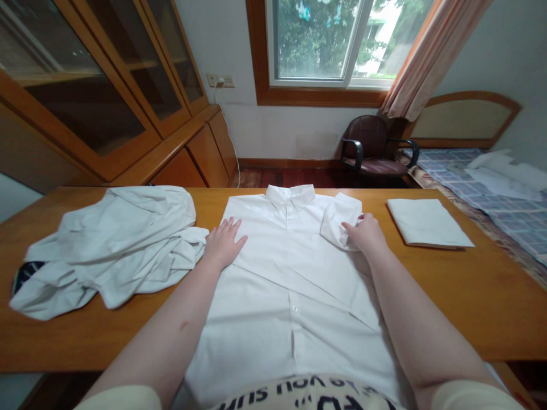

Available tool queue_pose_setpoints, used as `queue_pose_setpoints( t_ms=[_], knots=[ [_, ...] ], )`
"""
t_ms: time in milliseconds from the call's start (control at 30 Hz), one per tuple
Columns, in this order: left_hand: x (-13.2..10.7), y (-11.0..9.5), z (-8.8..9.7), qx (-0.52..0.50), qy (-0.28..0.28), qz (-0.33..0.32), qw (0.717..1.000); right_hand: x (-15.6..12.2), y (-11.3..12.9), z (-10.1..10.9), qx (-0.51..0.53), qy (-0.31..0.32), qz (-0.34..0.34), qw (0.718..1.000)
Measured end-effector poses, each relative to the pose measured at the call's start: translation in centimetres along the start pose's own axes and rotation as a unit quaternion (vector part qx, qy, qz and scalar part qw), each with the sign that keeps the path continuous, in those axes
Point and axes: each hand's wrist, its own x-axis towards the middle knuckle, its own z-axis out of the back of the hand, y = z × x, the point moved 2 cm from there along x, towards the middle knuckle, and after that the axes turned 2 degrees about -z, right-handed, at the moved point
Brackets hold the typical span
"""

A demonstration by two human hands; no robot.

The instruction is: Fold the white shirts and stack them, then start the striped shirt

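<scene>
A white button-up shirt [290, 273] lies flat on the wooden table [491, 307], collar away from me. My left hand [223, 244] rests open and flat on the shirt's left side, fingers spread. My right hand [366, 233] is closed on the shirt's right short sleeve [339, 223], which is folded inward over the chest.
A heap of crumpled white shirts [115, 245] lies on the table's left. A folded white garment [427, 222] sits at the right. Behind the table are a wooden cabinet [106, 114], a dark armchair [371, 149], a window and a bed [491, 188].
</scene>
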Motion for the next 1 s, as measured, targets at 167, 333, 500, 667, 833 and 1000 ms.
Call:
queue_pose_setpoints(
  t_ms=[167,333,500,667,833,1000],
  knots=[
    [0.0,0.1,-0.1,0.006,0.0,-0.001,1.0,0.2,0.0,-0.9,-0.018,0.056,0.033,0.998],
    [0.0,0.1,-0.1,0.005,-0.003,-0.002,1.0,-0.7,1.0,0.5,0.027,-0.055,0.156,0.986],
    [0.1,0.1,-0.1,0.003,0.001,0.0,1.0,-3.1,2.8,1.7,0.161,0.006,0.358,0.92],
    [0.1,0.1,0.1,0.001,0.0,0.001,1.0,-6.3,4.9,1.3,0.211,0.361,0.438,0.796],
    [0.1,0.1,0.1,-0.006,0.0,0.003,1.0,-7.3,4.9,0.6,0.226,0.571,0.318,0.722],
    [0.0,0.0,0.7,-0.019,-0.014,0.001,1.0,-2.6,2.1,2.0,0.277,0.156,0.161,0.934]
  ],
)
